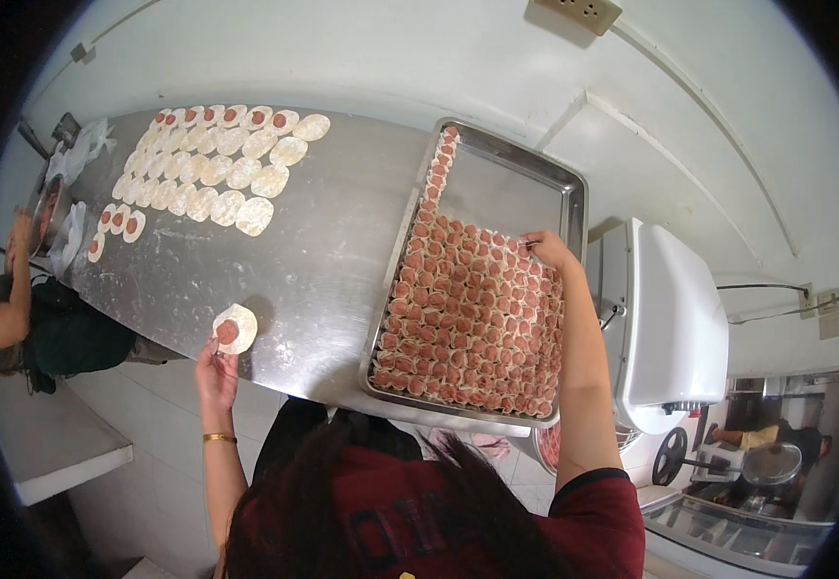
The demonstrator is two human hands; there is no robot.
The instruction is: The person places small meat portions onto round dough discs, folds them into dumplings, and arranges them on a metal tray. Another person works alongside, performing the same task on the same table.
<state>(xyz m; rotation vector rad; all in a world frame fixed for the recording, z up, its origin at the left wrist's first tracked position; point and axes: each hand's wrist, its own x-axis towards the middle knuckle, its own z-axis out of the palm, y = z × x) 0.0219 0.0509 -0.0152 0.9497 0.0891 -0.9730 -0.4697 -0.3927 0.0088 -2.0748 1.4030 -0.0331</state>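
Observation:
My left hand [217, 378] is closed on the edge of a round, floury dumpling wrapper [243, 317] with a pink lump of meat filling on it. It holds this just over the near edge of the steel table. On the right lies a large metal tray [511, 166], partly filled with tight rows of open-topped meat dumplings [468, 318]. At the far right end of those rows, my right hand [550, 249] pinches its fingers together. A small dark bit shows at its fingertips, too small to name.
Rows of flat wrappers [217, 171] lie on the steel table [323, 261], the farthest row mostly topped with meat. Another person's arm [17, 280] is by a bowl [50, 217] at the left. A white machine [671, 328] stands right of the tray, close to my right arm.

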